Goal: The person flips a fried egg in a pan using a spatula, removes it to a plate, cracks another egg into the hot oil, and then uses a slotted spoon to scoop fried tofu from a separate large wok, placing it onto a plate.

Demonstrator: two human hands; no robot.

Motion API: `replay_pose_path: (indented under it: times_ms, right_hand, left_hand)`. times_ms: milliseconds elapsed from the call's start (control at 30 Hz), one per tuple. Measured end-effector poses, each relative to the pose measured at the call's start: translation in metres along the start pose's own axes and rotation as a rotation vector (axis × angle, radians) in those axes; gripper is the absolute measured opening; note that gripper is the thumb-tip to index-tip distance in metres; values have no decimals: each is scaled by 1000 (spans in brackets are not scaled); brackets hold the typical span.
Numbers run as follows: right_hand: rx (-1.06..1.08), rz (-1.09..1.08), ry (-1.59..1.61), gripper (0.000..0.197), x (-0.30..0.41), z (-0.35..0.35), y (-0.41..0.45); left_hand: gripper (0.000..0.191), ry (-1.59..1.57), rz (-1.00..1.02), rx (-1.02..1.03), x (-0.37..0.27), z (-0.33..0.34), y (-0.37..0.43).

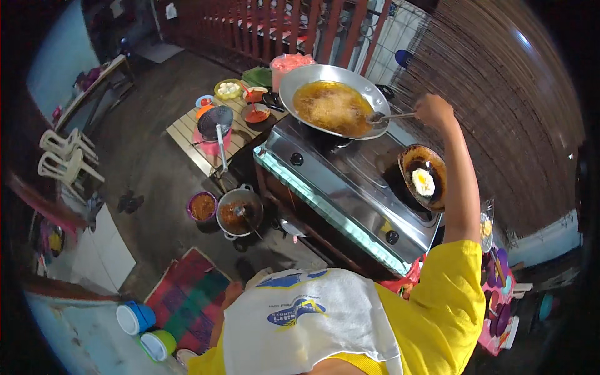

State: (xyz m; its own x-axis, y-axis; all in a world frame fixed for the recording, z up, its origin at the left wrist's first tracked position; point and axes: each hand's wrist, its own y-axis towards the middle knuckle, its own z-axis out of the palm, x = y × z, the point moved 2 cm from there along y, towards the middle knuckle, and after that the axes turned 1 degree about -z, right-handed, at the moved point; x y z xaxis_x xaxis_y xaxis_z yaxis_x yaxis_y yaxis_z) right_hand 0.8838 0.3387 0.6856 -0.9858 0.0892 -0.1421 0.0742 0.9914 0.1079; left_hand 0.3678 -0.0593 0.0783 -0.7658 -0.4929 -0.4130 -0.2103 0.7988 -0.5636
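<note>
My right hand [435,110] grips the handle of a metal spatula [391,116], whose head dips into the right side of a large wok [288,101] of bubbling oil. Pale food fries in the foam at the wok's middle. The wok sits on the far burner of a steel two-burner gas stove [337,187]. On the near burner, below my right forearm, a smaller dark pan [412,152] holds a frying egg [423,182]. My left hand [233,291] hangs low beside the white apron [309,323]; its fingers are too unclear to tell whether it holds anything.
Left of the stove, a slatted table [187,140] bears a skimmer [215,123], a bowl of eggs [228,89] and bowls of red sauce. A pot [240,213] and a purple-rimmed bowl [202,207] of brown food stand lower down. Plastic chairs [70,159] are at far left, a pink-covered surface [492,323] at right.
</note>
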Motion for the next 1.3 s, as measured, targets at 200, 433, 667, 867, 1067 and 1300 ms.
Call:
replay_pose_path:
  times_ms: [200, 433, 667, 867, 1067, 1300]
  right_hand:
    - [238, 60, 16, 19, 49, -10, 6]
    - [147, 194, -20, 23, 91, 28, -18]
    - [36, 263, -41, 25, 131, 76, -27]
    - [70, 385, 72, 28, 136, 107, -23]
    - [-13, 394, 189, 27, 143, 142, -16]
    - [-39, 433, 289, 28, 154, 148, -13]
  left_hand:
    - [35, -18, 63, 58, 85, -34, 56]
    - [36, 131, 102, 7, 155, -140, 118]
    - [36, -406, -164, 76, 166, -193, 156]
    - [37, 108, 448, -175, 142, -161, 170]
    - [38, -66, 185, 128, 141, -143, 159]
    - [39, -46, 106, 116, 150, -145, 155]
